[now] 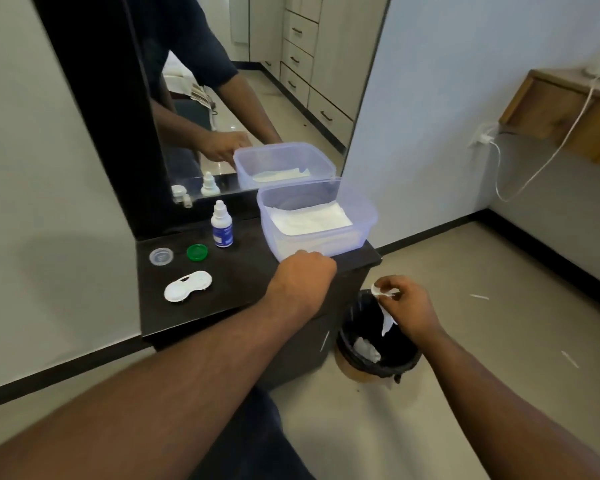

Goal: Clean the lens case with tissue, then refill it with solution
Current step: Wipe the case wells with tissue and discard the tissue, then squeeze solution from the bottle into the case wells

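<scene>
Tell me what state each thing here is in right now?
Lens case: open, caps off.
Green cap: off, lying on the table.
Clear cap: off, lying on the table.
Bottle: upright, capped.
Tub: lidless, tissues inside.
Bin: open, tissue inside.
Left hand: curled at the tub's edge.
Right hand: pinching a tissue over the bin.

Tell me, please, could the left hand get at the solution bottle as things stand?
Probably yes. The left hand rests curled at the tub's near edge, holding nothing I can see, and the bottle stands upright just left of the tub with bare counter between them.
</scene>
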Motion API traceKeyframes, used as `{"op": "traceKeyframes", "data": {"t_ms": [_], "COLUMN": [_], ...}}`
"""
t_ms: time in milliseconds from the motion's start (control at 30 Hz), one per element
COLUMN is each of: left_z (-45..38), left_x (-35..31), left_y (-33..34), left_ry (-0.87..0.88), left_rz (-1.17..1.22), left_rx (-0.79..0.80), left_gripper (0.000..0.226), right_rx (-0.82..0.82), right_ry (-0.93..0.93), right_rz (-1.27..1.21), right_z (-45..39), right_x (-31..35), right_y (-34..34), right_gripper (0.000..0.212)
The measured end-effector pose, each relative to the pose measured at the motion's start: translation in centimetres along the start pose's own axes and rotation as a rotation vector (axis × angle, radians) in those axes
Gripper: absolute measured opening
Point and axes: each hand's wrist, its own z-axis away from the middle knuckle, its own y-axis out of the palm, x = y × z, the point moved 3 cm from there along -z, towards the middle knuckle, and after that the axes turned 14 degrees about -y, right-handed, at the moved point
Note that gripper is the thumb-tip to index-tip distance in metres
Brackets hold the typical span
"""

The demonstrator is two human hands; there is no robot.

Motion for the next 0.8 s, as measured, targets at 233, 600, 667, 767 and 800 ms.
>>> {"op": "traceKeyframes", "data": {"t_ms": [233, 600, 667, 767, 800], "left_z": [0.2, 0.1, 0.6, 1.7, 2.0], "left_x": [-0.5, 1.0, 1.5, 2.3, 2.8], "left_y": [0.6, 1.0, 1.0, 0.6, 0.4], "left_ry": [-0.013, -0.025, -0.02, -0.011, -0.018], "left_rz": [-0.055, 0.013, -0.023, -0.081, -0.076], "left_rx": [-0.016, 0.054, 0.094, 0.124, 0.124], "left_gripper": [0.023, 0.024, 0.023, 0.024, 0.023], "right_rx": [0.025, -0.154, -0.179, -0.164, -0.146], "right_ry": [0.117, -0.103, -0.164, -0.227, -0.25], "right_rz": [0.176, 0.037, -0.009, -0.106, -0.13], "right_z": [-2.1, -2.2, -1.8, -1.4, -1.3], "right_x": [-2.8, 5.0, 7.4, 10.5, 11.4], "right_y": [-2.1, -2.4, -2.3, -1.6, -1.1], "right_gripper": [0.028, 0.011, 0.009, 0.007, 0.007]}}
